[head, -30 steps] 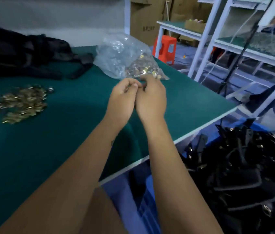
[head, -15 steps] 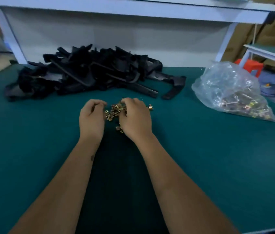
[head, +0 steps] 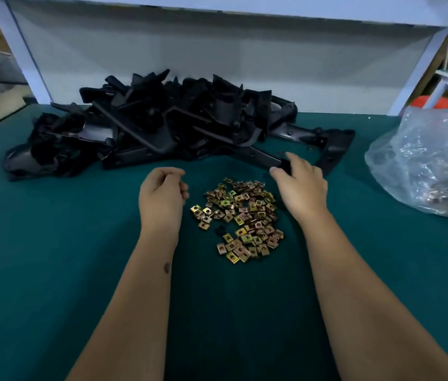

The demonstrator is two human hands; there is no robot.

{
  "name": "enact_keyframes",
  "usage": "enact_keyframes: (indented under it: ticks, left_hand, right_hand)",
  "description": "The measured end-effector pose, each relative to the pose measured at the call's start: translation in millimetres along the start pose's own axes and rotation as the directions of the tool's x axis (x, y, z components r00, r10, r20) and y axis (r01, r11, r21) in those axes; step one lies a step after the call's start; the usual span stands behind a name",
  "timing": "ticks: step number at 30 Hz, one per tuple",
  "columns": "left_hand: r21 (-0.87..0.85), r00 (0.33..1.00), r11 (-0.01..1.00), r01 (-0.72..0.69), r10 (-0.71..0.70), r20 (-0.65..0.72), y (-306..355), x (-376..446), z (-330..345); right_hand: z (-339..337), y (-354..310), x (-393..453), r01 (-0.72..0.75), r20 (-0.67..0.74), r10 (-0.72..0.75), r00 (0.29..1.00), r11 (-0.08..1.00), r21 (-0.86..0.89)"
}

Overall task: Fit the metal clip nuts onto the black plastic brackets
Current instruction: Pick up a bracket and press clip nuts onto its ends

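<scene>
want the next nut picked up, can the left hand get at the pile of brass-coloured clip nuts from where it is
Probably yes. The left hand hovers loosely curled, seemingly empty, just left of the pile of brass-coloured metal clip nuts on the green table mat, with nothing between them.

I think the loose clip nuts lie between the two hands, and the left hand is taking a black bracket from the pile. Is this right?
Not quite: the head view shows the right hand taking the black bracket. The left hand is curled beside the clip nuts.
</scene>
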State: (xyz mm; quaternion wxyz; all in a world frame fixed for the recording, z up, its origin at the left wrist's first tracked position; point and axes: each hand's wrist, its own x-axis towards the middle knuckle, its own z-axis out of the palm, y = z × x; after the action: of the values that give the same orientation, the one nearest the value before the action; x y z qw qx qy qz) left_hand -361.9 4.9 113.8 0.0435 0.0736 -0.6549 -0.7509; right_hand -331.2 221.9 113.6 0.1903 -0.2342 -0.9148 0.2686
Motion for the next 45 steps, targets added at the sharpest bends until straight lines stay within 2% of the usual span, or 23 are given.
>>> enact_keyframes:
  ticks: [1, 3, 7, 9, 10, 12, 14, 19, 23, 25, 28, 30, 33, 36, 38, 42, 45]
  left_hand:
    - [-0.001, 1.0, 1.0, 0.018, -0.018, 0.006, -0.1, 2.7, 1.1]
    - [0.003, 0.999, 0.999, 0.036, -0.036, 0.019, -1.3, 5.3, 2.3]
    - [0.053, 0.999, 0.998, 0.014, -0.016, 0.044, -3.0, 4.8, 2.6]
    - [0.068, 0.998, 0.998, 0.001, -0.005, 0.057, -2.8, 3.8, 3.3]
    - [0.075, 0.998, 0.997, -0.006, 0.001, 0.063, -3.2, 3.2, 3.5]
    - [0.098, 0.997, 0.995, -0.026, 0.019, 0.07, -4.3, 2.3, 4.3]
    - [0.134, 0.996, 0.989, -0.058, 0.048, 0.079, -5.8, 1.4, 5.3]
    - [0.225, 0.99, 0.968, -0.108, 0.085, 0.108, -8.0, -0.5, 7.4]
    - [0.232, 0.986, 0.965, -0.125, 0.095, 0.136, -6.7, -2.6, 6.8]
    - [0.194, 0.986, 0.973, -0.129, 0.104, 0.133, -3.8, -5.2, 5.7]
    - [0.025, 0.987, 0.995, -0.093, 0.089, 0.134, 2.1, -11.4, 3.5]
    - [-0.16, 0.985, 0.987, -0.016, 0.043, 0.164, 5.6, -14.9, -3.4]
    - [-0.397, 0.958, 0.907, 0.143, -0.026, 0.287, 7.3, -18.3, -22.8]
    - [-0.412, 0.887, 0.854, 0.318, -0.115, 0.446, 11.4, -23.7, -36.3]
    - [-0.343, 0.854, 0.879, 0.331, -0.124, 0.506, 13.9, -26.5, -33.6]
    - [-0.245, 0.892, 0.939, 0.239, -0.113, 0.438, 11.6, -22.1, -20.8]
    - [-0.321, 0.93, 0.923, 0.211, -0.089, 0.356, 9.8, -17.3, -15.0]
  right_hand:
    - [4.3, 0.0, 2.7, 0.007, 0.032, -0.003, 0.999, 0.991, -0.134]
    - [9.9, 1.1, 5.4, 0.016, 0.009, -0.014, 1.0, 0.969, -0.247]
    - [9.5, 4.7, 7.3, 0.002, -0.07, -0.019, 0.997, 0.972, -0.233]
    - [6.4, 6.7, 7.4, -0.022, -0.112, 0.01, 0.994, 0.994, -0.103]
    - [4.8, 7.7, 6.6, -0.033, -0.142, 0.037, 0.989, 0.999, 0.026]
    - [3.4, 9.6, 4.8, -0.03, -0.196, 0.101, 0.975, 0.942, 0.334]
    - [2.6, 10.1, 2.9, -0.007, -0.258, 0.164, 0.952, 0.855, 0.518]
    - [-2.9, 7.5, -8.1, 0.029, -0.387, 0.33, 0.861, 0.727, 0.686]
    - [-7.0, -9.1, -37.4, 0.165, -0.451, 0.321, 0.833, 0.634, 0.756]
    - [-2.2, -20.0, -57.5, 0.208, -0.447, 0.255, 0.857, 0.623, 0.754]
    - [5.0, -29.9, -80.4, 0.343, -0.5, 0.005, 0.866, 0.722, 0.601]
    - [4.9, -31.8, -86.5, 0.414, -0.486, -0.157, 0.86, 0.771, 0.484]
    - [-0.6, -33.6, -93.0, 0.465, -0.435, -0.264, 0.861, 0.755, 0.461]
    - [-1.9, -34.2, -100.1, 0.504, -0.435, -0.317, 0.843, 0.748, 0.431]
    - [-1.9, -34.5, -102.4, 0.515, -0.447, -0.323, 0.834, 0.748, 0.419]
    - [-3.0, -32.8, -98.2, 0.439, -0.395, -0.279, 0.875, 0.801, 0.407]
    - [1.7, -35.1, -96.6, 0.376, -0.351, -0.242, 0.905, 0.84, 0.391]
